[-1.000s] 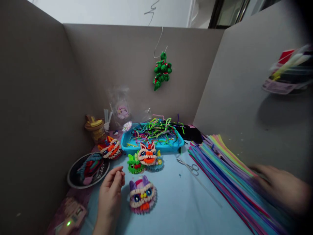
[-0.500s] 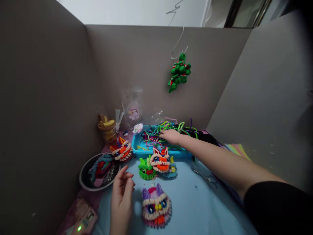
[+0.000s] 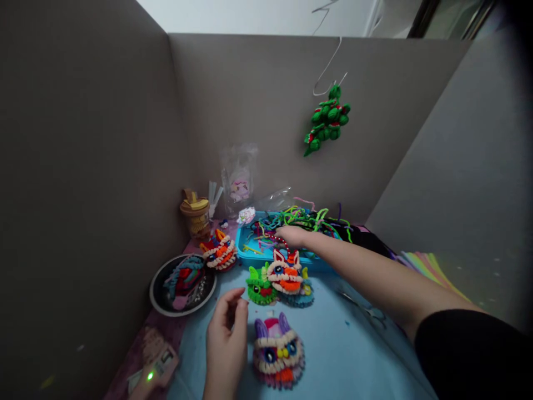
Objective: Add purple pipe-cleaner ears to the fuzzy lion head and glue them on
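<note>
Thin fuzzy multicoloured stems (image 3: 306, 218) lie around the right hand (image 3: 291, 237), whose hold I cannot tell; the left hand (image 3: 228, 333) curls loosely, unclenched.

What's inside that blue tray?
The blue tray holds a tangle of colourful fuzzy stems, with lots of green ones on top. The right hand reaches in; whatever lies under it or deep in the tangle is covered.

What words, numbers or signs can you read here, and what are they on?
No text can be read.
Pink device: any marks are too blurred.
Lidded cup: any lettering is too small.
Clear plastic bag: any print is too small.
</note>
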`<state>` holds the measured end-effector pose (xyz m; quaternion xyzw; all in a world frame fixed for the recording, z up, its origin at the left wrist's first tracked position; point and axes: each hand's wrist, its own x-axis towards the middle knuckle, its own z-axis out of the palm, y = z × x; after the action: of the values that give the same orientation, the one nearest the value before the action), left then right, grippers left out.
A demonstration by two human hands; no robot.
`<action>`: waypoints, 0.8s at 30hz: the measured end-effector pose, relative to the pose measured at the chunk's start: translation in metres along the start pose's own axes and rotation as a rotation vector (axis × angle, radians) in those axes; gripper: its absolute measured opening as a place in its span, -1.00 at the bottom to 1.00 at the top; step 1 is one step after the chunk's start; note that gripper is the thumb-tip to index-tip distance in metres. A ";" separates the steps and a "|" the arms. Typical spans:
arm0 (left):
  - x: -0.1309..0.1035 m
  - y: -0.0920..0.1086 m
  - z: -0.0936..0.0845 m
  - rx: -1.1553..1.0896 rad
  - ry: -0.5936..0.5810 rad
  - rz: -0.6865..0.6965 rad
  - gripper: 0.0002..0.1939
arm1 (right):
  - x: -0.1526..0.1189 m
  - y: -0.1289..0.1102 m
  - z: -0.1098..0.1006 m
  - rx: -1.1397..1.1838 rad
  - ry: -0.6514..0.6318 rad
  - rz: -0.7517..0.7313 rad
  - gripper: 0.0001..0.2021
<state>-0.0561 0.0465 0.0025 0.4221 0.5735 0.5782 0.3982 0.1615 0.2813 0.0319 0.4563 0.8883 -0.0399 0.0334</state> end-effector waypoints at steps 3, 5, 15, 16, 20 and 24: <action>-0.001 0.002 0.000 0.011 -0.001 0.008 -0.60 | -0.002 0.008 -0.014 0.116 0.170 0.094 -0.79; -0.001 0.003 0.000 0.011 -0.004 0.011 -0.60 | -0.011 0.018 -0.033 0.201 0.331 0.162 -0.81; -0.003 0.010 0.004 -0.011 0.003 0.041 -0.67 | -0.080 0.058 -0.092 0.760 0.843 0.309 -0.82; -0.003 0.010 0.004 -0.018 0.007 0.047 -0.67 | -0.086 0.059 -0.094 0.823 0.908 0.318 -0.81; -0.003 0.013 0.002 -0.053 0.028 0.057 -0.65 | -0.103 0.057 -0.100 1.057 1.147 0.310 -0.82; -0.004 0.015 0.002 -0.076 0.021 0.081 -0.65 | -0.116 0.041 -0.107 1.218 1.275 0.261 -0.85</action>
<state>-0.0527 0.0425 0.0176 0.4234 0.5377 0.6196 0.3843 0.2600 0.2221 0.1478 0.4279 0.5035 -0.2397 -0.7113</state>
